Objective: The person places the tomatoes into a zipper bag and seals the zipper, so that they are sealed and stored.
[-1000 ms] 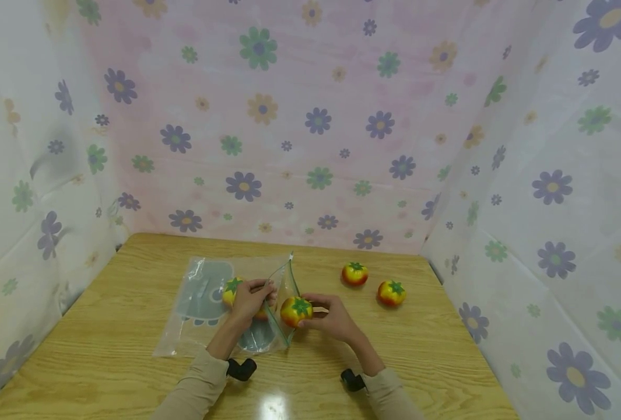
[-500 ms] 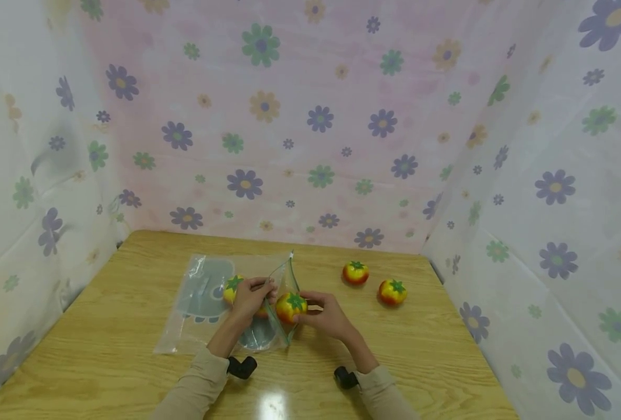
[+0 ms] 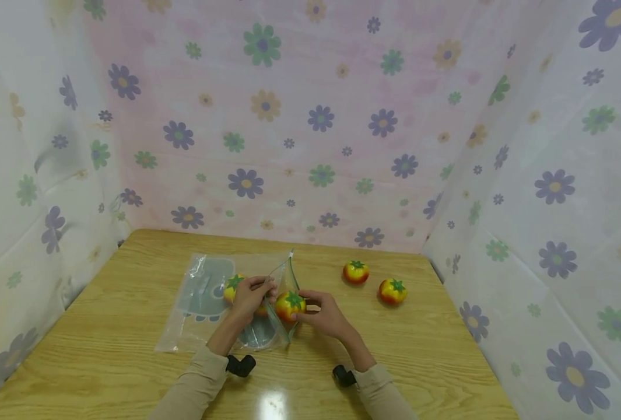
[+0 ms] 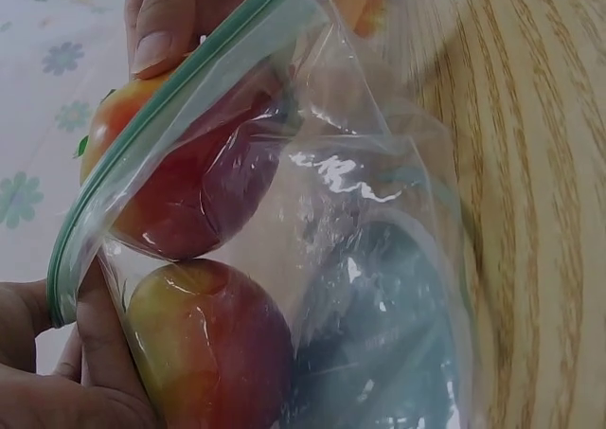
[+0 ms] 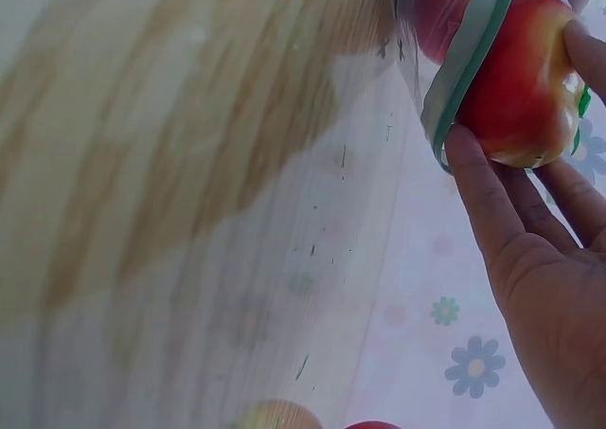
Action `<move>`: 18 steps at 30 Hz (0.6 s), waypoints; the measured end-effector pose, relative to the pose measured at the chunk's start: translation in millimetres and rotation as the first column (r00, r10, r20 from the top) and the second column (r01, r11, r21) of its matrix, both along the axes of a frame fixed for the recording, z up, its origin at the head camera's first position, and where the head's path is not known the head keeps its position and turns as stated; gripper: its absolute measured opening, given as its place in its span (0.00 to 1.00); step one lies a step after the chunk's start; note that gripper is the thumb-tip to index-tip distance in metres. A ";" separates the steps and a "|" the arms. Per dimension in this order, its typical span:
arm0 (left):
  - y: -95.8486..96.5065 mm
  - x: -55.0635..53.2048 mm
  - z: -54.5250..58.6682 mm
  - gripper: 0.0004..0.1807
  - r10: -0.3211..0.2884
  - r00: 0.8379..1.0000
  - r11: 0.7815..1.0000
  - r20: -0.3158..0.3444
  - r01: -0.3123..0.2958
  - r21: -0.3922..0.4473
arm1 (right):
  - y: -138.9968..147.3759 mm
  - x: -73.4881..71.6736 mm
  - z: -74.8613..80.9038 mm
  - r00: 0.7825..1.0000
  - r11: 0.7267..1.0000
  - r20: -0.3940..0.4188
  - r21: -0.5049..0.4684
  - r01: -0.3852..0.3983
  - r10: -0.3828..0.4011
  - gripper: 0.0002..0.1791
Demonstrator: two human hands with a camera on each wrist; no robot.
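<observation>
A clear zip bag (image 3: 179,332) with a green zip edge and a grey-blue animal print lies on the table, its mouth spread toward the right. My left hand (image 3: 248,298) pinches the near side of that mouth. Between the fingers and thumb of my right hand (image 3: 330,315) is a red-and-yellow toy tomato (image 3: 290,305) with a green leafy top, partly inside the mouth. In the left wrist view, another toy tomato (image 4: 210,344) shows through the plastic just below the held one. A toy tomato (image 3: 230,290) in the bag is partly hidden behind my left hand.
Two more toy tomatoes, one farther back (image 3: 355,272) and one nearer (image 3: 392,292), rest on the wooden table (image 3: 105,315) to the right of the bag. Flower-patterned cloth (image 3: 289,116) stands around the back and sides. Black wrist mounts (image 3: 241,366) stick out at both cuffs.
My right hand has moved a little to the left, taking the tomato farther into the bag's mouth. The left hand keeps its hold on the bag edge.
</observation>
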State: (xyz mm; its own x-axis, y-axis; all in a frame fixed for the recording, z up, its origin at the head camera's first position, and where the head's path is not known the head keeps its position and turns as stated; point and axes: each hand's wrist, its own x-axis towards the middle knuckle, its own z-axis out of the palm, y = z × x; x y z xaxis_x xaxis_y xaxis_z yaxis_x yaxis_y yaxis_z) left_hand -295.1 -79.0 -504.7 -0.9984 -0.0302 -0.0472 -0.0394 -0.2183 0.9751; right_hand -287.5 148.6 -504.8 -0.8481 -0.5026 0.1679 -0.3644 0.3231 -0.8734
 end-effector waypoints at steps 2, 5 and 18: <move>-0.4 -0.2 -0.1 0.14 -0.006 1.000 1.000 0.004 0.006 0.005 | -0.1 0.5 0.7 1.000 1.000 0.004 -0.004 -0.004 0.004 0.29; -0.7 -0.1 0.4 0.14 -0.018 1.000 1.000 0.005 0.018 0.010 | 0.3 0.4 0.5 1.000 1.000 0.011 -0.016 -0.016 0.016 0.29; 0.5 -0.8 0.2 0.15 0.011 1.000 1.000 0.011 -0.011 -0.025 | 1.0 -1.3 1.0 1.000 1.000 -0.012 0.016 0.002 -0.002 0.30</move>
